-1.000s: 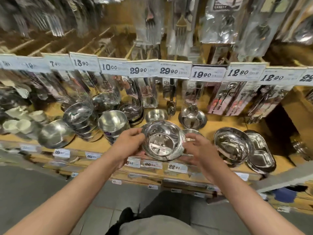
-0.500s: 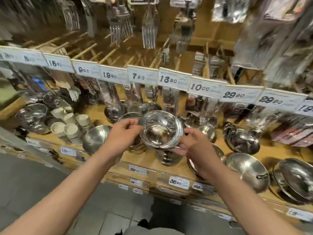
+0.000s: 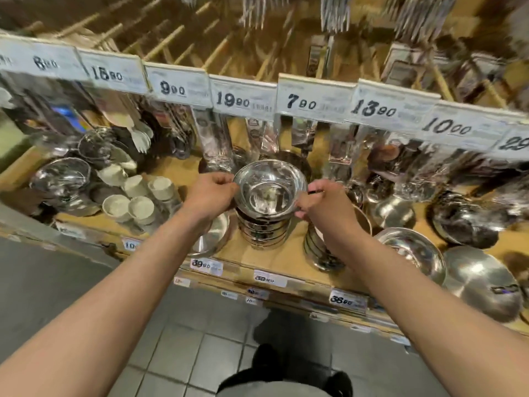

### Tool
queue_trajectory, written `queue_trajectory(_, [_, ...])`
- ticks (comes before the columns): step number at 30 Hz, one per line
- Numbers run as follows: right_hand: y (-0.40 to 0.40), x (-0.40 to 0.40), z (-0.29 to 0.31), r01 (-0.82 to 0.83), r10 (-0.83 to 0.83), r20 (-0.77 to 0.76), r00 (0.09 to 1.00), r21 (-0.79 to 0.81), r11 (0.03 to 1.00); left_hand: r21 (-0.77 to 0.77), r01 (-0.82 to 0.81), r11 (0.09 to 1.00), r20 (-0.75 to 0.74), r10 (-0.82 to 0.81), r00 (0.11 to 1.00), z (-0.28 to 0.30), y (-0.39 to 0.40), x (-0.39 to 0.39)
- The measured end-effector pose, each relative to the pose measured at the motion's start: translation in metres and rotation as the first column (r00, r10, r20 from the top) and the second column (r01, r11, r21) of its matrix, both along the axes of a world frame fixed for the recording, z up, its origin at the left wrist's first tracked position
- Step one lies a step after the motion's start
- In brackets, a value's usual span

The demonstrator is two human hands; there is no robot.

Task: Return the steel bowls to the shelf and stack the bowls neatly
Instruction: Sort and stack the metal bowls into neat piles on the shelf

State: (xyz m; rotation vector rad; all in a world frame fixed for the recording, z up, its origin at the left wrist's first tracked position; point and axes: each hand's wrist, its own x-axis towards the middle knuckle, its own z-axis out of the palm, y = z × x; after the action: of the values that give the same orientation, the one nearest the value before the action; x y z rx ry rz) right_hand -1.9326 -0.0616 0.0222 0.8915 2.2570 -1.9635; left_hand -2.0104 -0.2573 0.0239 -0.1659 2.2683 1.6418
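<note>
At the centre of the frame the steel bowl (image 3: 269,190) is held mouth-up, the left hand (image 3: 210,196) pinching its left rim and the right hand (image 3: 317,203) pinching its right rim, so both are equally near it. It sits directly above the stack of bowls (image 3: 263,233) on the shelf (image 3: 274,253), its underside touching or almost touching the top one; blur hides which. Judging by this, the next move is straight down, and the bowl, now tipped slightly toward the camera, needs levelling to nest squarely.
</note>
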Motion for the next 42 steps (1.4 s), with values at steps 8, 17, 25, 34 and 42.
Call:
queue_trajectory(8, [-0.013, 0.005, 0.007, -0.024, 0.032, -0.045, 0.998, 0.177, 0.984, -0.027, -0.043, 0.999, -0.058, 0.041, 0.997, -0.013, -0.010, -0.007])
queue_trajectory(17, [-0.019, 0.007, 0.005, -0.033, 0.041, -0.039, 0.998, 0.198, 0.980, -0.058, -0.030, 0.998, -0.050, 0.027, 0.998, -0.013, -0.015, -0.008])
queue_trajectory(25, [-0.017, 0.004, 0.003, -0.021, 0.026, -0.024, 0.999, 0.176, 0.984, -0.051, -0.021, 0.998, -0.044, 0.019, 0.999, -0.010, -0.013, -0.006])
queue_trajectory(34, [-0.014, 0.004, 0.007, -0.021, 0.028, -0.032, 0.999, 0.201, 0.979, -0.053, -0.016, 0.998, -0.056, 0.013, 0.998, -0.006, -0.012, -0.005])
queue_trajectory(42, [0.024, 0.035, 0.016, 0.036, -0.027, -0.068, 0.997, 0.132, 0.991, 0.037, 0.097, 0.995, -0.062, -0.095, 0.994, 0.024, 0.016, 0.020])
